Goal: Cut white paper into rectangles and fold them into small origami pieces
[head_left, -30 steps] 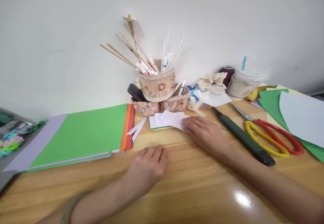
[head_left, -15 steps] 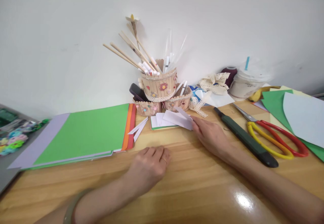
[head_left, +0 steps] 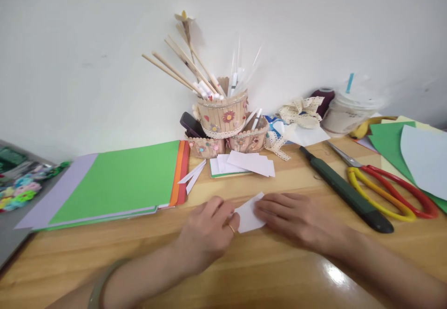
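Observation:
A small white piece of paper (head_left: 250, 214) lies between my two hands, low over the wooden table. My left hand (head_left: 211, 230) has its fingers curled in at the paper's left edge, a ring on one finger. From the other side, my right hand (head_left: 296, 218) holds the right end, its fingers together over the paper and its thumb hidden. Just beyond, more white paper pieces (head_left: 249, 161) lie in an uneven pile on a small green-edged stack. Narrow white paper strips (head_left: 193, 176) sit left of that pile.
Coloured paper sheets (head_left: 118, 183) lie at left. On the right are a dark green long-handled tool (head_left: 344, 190), scissors (head_left: 387, 190) with red and yellow handles, and more sheets (head_left: 424, 155). Decorated wooden holders (head_left: 223, 115) with sticks and pens stand by the wall, near a plastic cup (head_left: 351, 113).
My right hand has come from the pile toward me with a white paper piece. My left hand has moved slightly and now meets the paper's left edge.

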